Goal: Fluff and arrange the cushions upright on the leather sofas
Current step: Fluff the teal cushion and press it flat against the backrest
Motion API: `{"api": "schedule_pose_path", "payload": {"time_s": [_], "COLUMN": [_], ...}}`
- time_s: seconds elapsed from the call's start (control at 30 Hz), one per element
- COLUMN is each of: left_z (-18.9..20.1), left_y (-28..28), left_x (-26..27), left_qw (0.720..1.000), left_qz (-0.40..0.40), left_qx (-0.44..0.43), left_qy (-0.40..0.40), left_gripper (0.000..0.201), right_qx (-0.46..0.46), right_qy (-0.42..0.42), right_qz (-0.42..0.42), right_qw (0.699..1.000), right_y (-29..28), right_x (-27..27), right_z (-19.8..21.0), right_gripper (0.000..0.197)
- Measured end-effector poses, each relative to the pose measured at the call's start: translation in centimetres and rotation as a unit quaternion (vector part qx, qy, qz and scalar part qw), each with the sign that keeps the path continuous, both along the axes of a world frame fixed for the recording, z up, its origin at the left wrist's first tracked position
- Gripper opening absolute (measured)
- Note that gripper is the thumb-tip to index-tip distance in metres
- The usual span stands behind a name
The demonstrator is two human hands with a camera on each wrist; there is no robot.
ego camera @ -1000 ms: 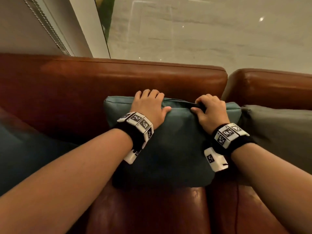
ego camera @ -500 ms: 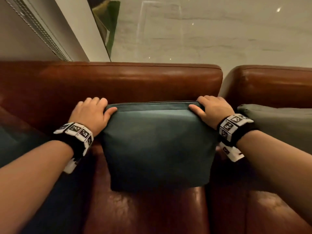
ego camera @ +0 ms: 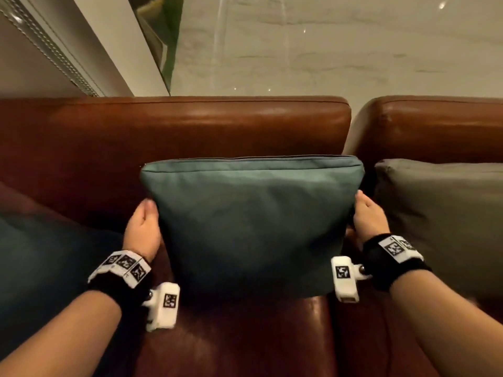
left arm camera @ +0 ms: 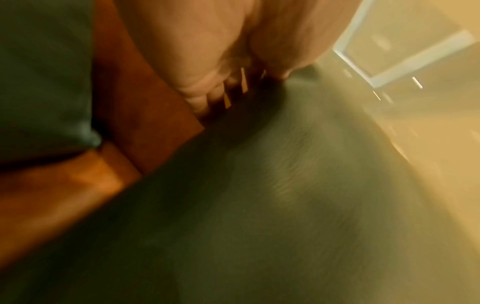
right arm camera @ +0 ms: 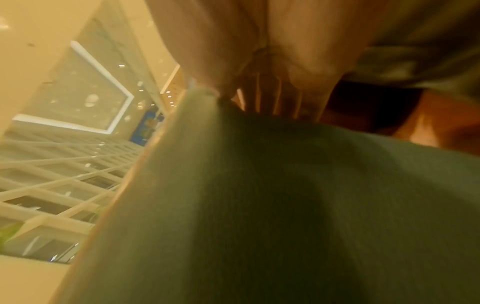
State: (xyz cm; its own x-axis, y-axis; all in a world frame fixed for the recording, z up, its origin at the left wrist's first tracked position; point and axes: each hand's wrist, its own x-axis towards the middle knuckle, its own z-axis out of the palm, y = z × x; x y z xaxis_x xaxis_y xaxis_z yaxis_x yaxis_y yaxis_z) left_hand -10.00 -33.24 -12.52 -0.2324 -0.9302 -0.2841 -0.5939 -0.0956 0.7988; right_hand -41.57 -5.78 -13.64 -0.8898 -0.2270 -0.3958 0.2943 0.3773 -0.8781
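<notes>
The fingers of the left hand (ego camera: 143, 229) and right hand (ego camera: 367, 217) are tucked behind the square teal fabric cushion (ego camera: 251, 224), so each grip cannot be judged. Both wrist views are smeared by blur. At 9 o'clock a dark blue cushion (ego camera: 40, 268) runs off the frame; at 3 o'clock a grey-green cushion (ego camera: 441, 213) is cropped likewise.

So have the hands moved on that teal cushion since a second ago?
Yes. Judged against the sofa backrest, the left hand and right hand slid from the teal cushion's top edge outward and down to its two sides.
</notes>
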Motion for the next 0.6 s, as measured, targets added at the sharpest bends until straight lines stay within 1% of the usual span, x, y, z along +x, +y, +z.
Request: {"api": "schedule_pose_path", "payload": {"time_s": [0.03,0.1,0.13,0.2,0.27,0.3,0.37,0.4,0.47,0.5,0.53,0.57,0.6], "left_z": [-0.2,-0.6,-1.1,-1.5,-1.5,-1.1,-0.5,-0.6,-1.8,-2.8,-3.7,-3.7,-3.1], "left_y": [0.0,-0.6,-0.9,-1.3,-1.3,-1.1,-0.9,-0.8,-0.6,-0.5,-0.2,0.4,0.9], "left_x": [-0.6,-1.4,-1.6,-1.4,-1.2,-1.3,-1.3,-1.1,-0.4,0.2,0.6,0.7,0.4], "left_qw": [1.0,0.994,0.989,0.987,0.985,0.984,0.983,0.982,0.977,0.975,0.976,0.98,0.985], "left_qz": [0.025,0.082,0.105,0.131,0.141,0.149,0.153,0.153,0.145,0.142,0.135,0.116,0.105], "left_qx": [-0.003,0.008,0.012,0.007,-0.008,-0.007,0.006,0.024,0.093,0.121,0.128,0.13,0.113], "left_qy": [0.019,0.077,0.1,0.096,0.097,0.101,0.097,0.109,0.126,0.124,0.114,0.1,0.082], "left_gripper": [0.043,0.038,0.03,0.007,0.008,0.007,0.027,0.031,0.036,0.044,0.055,0.062,0.059], "right_qx": [0.006,0.025,0.033,0.052,0.064,0.06,0.051,0.037,-0.017,-0.035,-0.034,-0.016,0.008], "right_qy": [-0.011,0.002,0.011,0.044,0.086,0.094,0.086,0.071,0.02,-0.002,-0.01,-0.01,-0.005], "right_qz": [0.001,-0.003,-0.012,-0.046,-0.068,-0.068,-0.071,-0.069,-0.06,-0.052,-0.047,-0.051,-0.067], "right_qw": [1.0,1.0,0.999,0.997,0.992,0.991,0.992,0.994,0.998,0.998,0.998,0.999,0.998], "right_y": [-0.3,-0.9,-0.9,-0.7,-0.5,-0.4,-0.5,-0.4,-0.3,-0.1,0.0,0.1,0.1], "right_x": [0.3,0.4,0.0,-0.7,-1.2,-1.2,-0.7,-0.2,0.8,1.2,1.5,1.7,1.5], "right_z": [0.0,0.2,0.1,0.1,0.2,0.4,0.4,0.1,-0.7,-1.2,-1.4,-1.5,-1.6], "right_gripper": [0.029,0.024,0.025,0.029,0.028,0.027,0.027,0.028,0.037,0.042,0.04,0.03,0.019]}}
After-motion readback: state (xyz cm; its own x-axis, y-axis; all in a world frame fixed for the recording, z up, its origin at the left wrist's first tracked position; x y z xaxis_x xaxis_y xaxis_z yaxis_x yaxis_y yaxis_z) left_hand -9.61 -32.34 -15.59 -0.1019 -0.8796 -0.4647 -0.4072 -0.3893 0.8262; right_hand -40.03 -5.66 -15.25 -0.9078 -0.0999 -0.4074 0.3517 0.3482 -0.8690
